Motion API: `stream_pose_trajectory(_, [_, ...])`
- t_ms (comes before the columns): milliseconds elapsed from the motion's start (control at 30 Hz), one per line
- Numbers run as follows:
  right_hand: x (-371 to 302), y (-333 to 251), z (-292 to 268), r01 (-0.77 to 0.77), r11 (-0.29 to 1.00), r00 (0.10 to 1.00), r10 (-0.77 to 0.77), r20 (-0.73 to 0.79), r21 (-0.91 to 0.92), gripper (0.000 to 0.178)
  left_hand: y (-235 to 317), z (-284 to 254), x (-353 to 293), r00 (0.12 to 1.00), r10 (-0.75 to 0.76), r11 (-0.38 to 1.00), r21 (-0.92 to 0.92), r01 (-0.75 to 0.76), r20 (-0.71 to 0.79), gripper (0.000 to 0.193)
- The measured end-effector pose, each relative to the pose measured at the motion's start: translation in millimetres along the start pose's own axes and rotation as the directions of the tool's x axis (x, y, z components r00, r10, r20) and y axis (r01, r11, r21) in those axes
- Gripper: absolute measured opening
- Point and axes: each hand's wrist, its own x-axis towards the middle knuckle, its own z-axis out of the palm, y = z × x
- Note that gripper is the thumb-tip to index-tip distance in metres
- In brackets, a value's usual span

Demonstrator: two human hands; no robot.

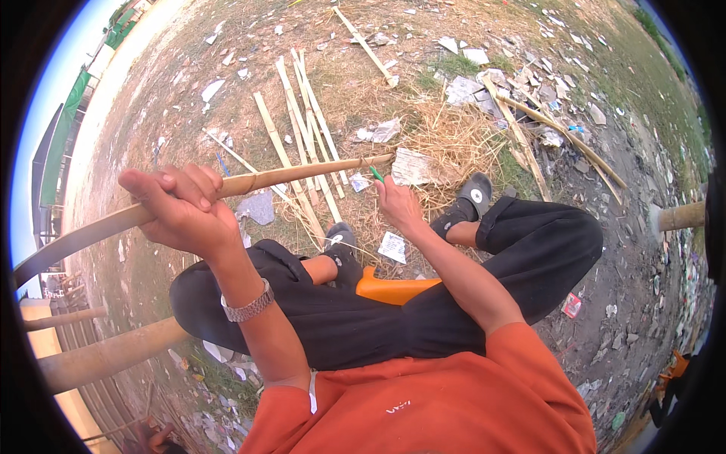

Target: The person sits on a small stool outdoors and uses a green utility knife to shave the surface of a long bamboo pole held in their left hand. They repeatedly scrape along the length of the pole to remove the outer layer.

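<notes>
Head view: a long, pale bamboo strip (295, 175) reaches across the person's front at a slant, its near end low at the far left of the frame, its other end higher, near the middle. The left hand (185, 204) is wrapped round it in a fist, thumb pointing left, well back from that far end. The right hand (401, 204) is nearer the far end and sits just below it in the frame, its fingers pinched on a small green item (376, 174). The item's tip points up and left at the strip, crosswise to its length; whether they touch, I cannot tell. The item alone lies between the right fingers and the strip.

Beyond the strip's end are a whitish panel (413, 166) and a heap of straw (469, 136). Other loose strips (271, 130) lie on the littered ground ahead, some passing beneath the held one in the frame. Closer in, the person's sandalled feet (475, 194) and bent knees in black trousers (541, 234) flank an orange object (393, 290), perhaps a seat.
</notes>
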Motion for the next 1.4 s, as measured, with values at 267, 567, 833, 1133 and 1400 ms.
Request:
stream_pose_trajectory(267, [14, 12, 13, 0.031, 0.999, 0.997, -0.032, -0.07, -0.024, 0.037, -1, 0, 4, 1.0, 0.0, 1.0, -0.006, 0.0, -0.026, 0.04])
stream_pose_trajectory(567, [56, 39, -2, 0.008, 0.804, 1.0, -0.004, 0.009, -0.595, 0.028, 0, 3, 7, 0.988, -0.008, 0.999, 0.033, 0.014, -0.156, 0.042])
stream_pose_trajectory(833, [-37, -127, -101, 0.346, 0.932, 0.933, -0.353, 0.061, 0.107, 0.027, 1, -12, 6, 0.999, -0.028, 0.999, -0.041, 0.027, -0.025, 0.04])
stream_pose_trajectory(1133, [-118, -182, -132, 0.32, 0.904, 0.94, -0.34, 0.023, 0.282, 0.026, 6, -4, -9, 0.971, -0.005, 0.983, -0.178, 0.049, 0.238, 0.042])
stream_pose_trajectory(1400, [-115, -170, -98, 0.362, 0.931, 0.929, -0.355, -0.103, 0.056, 0.03, 2, -15, -7, 0.972, -0.014, 0.982, -0.179, 0.058, 0.236, 0.043])
